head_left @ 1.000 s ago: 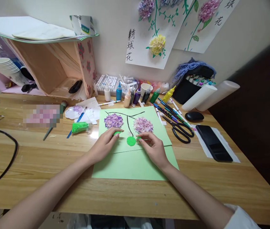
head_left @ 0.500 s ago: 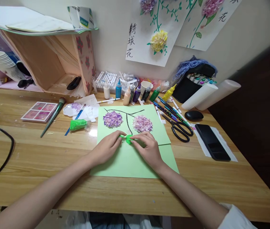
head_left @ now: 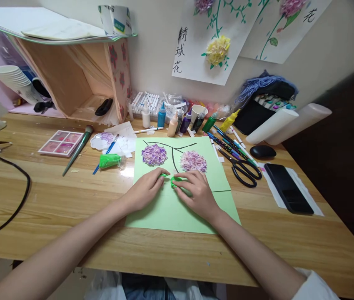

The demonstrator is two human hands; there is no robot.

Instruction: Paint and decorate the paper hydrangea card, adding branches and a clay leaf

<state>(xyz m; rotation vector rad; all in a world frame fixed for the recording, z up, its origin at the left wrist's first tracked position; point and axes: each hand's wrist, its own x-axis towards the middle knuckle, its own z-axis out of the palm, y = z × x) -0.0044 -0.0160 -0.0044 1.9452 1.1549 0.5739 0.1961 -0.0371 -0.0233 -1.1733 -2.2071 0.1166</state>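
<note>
Both my hands are over a light green sheet point(head_left: 164, 216) with two fluffy purple-pink flower heads point(head_left: 154, 155) and dark drawn stems on it. My left hand point(head_left: 144, 189) pinches a small piece of bright green clay point(head_left: 164, 175) between thumb and forefinger. Just to the right, my right hand point(head_left: 198, 193) holds a larger lump of green clay point(head_left: 173, 181) in its fingertips, partly hidden by the fingers. A narrow gap separates the two pieces. Left of the sheet lies a clear packet of green clay point(head_left: 110, 161).
Black scissors point(head_left: 244, 173), pens point(head_left: 227, 143) and a phone point(head_left: 286, 187) lie to the right. Several paint bottles point(head_left: 173, 125) stand behind the sheet. At left are a brush point(head_left: 78, 150), a pink palette point(head_left: 61, 143) and a black cable point(head_left: 23, 200).
The strand of green clay stretched between my hands has parted into a small piece at the left and a lump at the right. The camera view has shifted slightly left.
</note>
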